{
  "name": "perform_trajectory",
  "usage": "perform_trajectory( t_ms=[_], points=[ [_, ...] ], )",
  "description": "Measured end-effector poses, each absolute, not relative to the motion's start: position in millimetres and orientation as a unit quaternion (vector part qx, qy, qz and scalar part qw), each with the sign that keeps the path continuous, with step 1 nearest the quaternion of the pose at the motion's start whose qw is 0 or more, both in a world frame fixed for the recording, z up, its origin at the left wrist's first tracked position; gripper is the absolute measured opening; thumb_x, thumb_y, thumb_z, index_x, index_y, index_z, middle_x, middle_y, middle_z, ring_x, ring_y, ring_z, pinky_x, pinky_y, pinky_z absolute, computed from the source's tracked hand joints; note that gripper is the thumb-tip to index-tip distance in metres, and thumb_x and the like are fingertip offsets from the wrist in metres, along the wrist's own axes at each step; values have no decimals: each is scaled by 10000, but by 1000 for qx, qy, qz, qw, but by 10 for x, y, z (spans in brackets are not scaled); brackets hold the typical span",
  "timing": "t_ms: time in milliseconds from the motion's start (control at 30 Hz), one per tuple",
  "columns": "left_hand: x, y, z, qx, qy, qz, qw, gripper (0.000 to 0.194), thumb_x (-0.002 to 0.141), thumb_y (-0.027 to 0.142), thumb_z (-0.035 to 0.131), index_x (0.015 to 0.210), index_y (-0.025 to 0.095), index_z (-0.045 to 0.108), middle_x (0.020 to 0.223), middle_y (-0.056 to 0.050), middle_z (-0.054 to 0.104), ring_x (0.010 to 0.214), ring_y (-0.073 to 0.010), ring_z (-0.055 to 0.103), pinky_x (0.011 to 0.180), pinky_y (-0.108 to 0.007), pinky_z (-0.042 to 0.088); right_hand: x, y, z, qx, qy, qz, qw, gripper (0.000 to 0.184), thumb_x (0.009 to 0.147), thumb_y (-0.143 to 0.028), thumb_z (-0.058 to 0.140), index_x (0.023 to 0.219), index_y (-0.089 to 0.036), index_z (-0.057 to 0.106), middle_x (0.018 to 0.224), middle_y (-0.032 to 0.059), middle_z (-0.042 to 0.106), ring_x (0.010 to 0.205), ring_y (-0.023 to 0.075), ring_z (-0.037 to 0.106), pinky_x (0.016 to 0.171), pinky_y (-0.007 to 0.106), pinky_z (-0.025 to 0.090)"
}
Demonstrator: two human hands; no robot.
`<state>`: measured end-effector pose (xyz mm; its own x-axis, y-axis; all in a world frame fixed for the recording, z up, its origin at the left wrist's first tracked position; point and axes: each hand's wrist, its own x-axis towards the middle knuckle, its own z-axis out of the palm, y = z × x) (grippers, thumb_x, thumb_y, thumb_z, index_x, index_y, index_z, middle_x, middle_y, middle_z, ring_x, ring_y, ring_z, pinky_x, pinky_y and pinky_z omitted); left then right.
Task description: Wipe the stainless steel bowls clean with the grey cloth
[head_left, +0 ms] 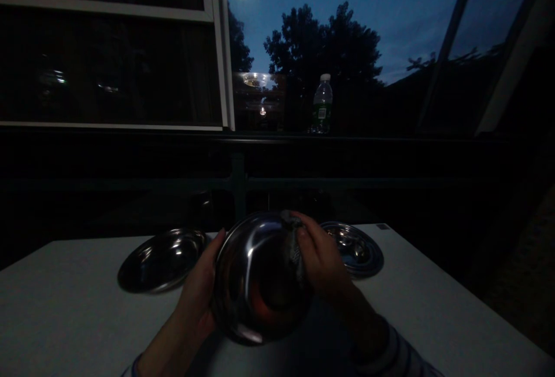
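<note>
Dusk fills the window (219, 47) beyond the white bench (73, 290). Above it, the left hand (203, 287) curls its grip round a metal bowl (238, 284), probably to steady it; the right hand (321, 257) pinches a grey cloth (295, 247) against the bowl.

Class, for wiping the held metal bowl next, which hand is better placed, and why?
Probably the right hand: it holds a crumpled cloth against the metal bowl, while the left hand grips the bowl's opposite side, so seems better suited to steadying it.

Home-like room, window (222, 47), white table (65, 307), bowls (236, 290)
</note>
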<state>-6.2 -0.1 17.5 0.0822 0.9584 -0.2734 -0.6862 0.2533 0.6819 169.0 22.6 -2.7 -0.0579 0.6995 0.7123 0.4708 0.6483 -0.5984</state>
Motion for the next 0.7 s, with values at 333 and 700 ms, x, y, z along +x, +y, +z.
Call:
perform_trajectory(
  t_ms=[333,700],
  points=[
    [-219,87,153,174,264,603,733,376,867,302,417,673,133,692,580,-38,705,539,-161,659,522,-246,529,2089,79,378,-473,-545,160,673,317,806,-419,400,810,-206,635,792,24,644,680,167,584,599,264,449],
    [-302,138,180,217,258,610,718,386,883,255,379,708,125,697,608,-53,707,546,-158,653,637,-285,534,2234,-68,370,-504,-502,143,688,335,760,-451,469,858,-181,642,913,52,654,774,198,589,673,283,445]
  ],
)
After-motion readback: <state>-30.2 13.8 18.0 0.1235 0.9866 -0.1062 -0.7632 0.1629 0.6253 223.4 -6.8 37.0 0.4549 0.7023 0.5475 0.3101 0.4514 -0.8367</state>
